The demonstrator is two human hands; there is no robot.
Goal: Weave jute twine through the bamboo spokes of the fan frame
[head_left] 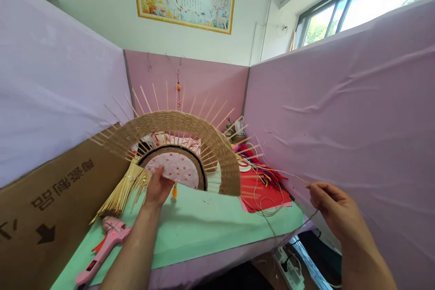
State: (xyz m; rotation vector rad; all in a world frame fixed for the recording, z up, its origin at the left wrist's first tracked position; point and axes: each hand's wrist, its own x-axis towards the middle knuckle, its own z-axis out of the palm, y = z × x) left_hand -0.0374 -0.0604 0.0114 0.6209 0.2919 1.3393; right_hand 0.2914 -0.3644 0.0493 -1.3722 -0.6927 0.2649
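Note:
My left hand (159, 186) is closed on the bottom edge of a half-round woven fan (173, 120) and holds it up above the table. Thin wooden sticks radiate past the wide woven cord band. The inner half-disc (175, 168) is covered in white fabric with pink dots and edged in black. Off to the right, my right hand (328, 197) pinches a thin tan cord (292, 174), drawn out from the fan's right side. More of this cord loops down over the red sheet and past the table edge.
A pink glue gun (105, 249) lies at the left front of the green tabletop (197, 231). Behind it rests a straw bundle (118, 190) beside a cardboard box (44, 217). A red sheet (265, 197) and colourful strands (251, 156) lie on the right. Below is a power strip (288, 269).

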